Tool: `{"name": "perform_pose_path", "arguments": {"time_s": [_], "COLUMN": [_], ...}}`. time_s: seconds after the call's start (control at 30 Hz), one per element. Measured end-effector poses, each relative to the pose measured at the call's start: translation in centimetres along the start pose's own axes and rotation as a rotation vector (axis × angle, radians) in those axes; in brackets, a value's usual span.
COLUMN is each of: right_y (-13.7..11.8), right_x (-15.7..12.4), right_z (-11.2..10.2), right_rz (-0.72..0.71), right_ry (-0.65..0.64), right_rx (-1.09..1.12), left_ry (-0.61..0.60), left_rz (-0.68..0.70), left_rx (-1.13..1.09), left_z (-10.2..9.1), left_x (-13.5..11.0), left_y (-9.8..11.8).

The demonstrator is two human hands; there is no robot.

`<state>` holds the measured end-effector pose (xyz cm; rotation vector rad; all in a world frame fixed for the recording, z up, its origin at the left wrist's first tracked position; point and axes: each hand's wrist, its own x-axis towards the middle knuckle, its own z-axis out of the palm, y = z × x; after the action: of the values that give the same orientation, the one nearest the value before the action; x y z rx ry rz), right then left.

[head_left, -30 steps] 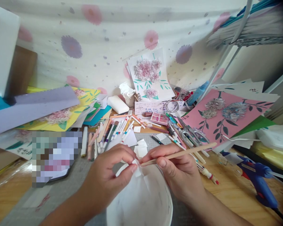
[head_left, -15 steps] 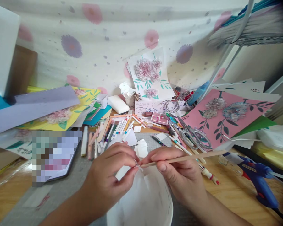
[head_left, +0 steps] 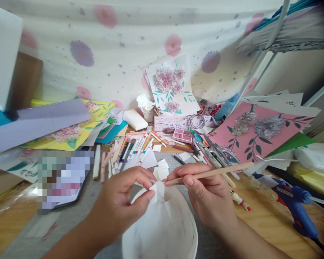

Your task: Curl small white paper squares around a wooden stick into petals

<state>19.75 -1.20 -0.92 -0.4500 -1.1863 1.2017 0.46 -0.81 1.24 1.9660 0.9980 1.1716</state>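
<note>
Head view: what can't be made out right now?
All in the head view:
White bowl: near side cut off by the bottom edge.
Phone: screen hidden by pixelation.
Wooden stick: partly hidden by the right hand; too small to tell if its tip touches the white paper.

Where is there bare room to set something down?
Bare wooden desk shows between the right forearm and the blue glue gun; a grey mat strip shows between the phone and left forearm. Farther back, markers and a pink palette crowd the desk.
</note>
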Motion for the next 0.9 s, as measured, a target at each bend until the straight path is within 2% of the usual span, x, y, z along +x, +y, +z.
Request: {"name": "perform_pose_path", "arguments": {"time_s": [0.17,0.3,0.4,0.7,0.9], "right_y": [-0.1,-0.01,0.06,-0.26,-0.01], "right_x": [-0.03,-0.27,-0.51,-0.54,0.08], "right_z": [0.03,0.1,0.27,0.46,-0.14], "right_rz": [0.024,0.106,0.131,0.063,0.049], "right_ry": [0.004,-0.01,-0.01,-0.014,0.065], "right_rx": [0.014,0.052,0.041,-0.064,-0.114], "left_ry": [0.082,0.089,0.101,0.09,0.068], "left_rz": [-0.173,-0.274,-0.298,-0.344,-0.313], "left_rx": [-0.072,-0.166,-0.179,-0.273,-0.425], "left_z": [0.14,0.06,0.02,0.23,-0.07], "left_x": [-0.13,-0.19,-0.09,-0.11,0.01], "left_y": [-0.35,-0.63,-0.66,-0.2,-0.38]}}
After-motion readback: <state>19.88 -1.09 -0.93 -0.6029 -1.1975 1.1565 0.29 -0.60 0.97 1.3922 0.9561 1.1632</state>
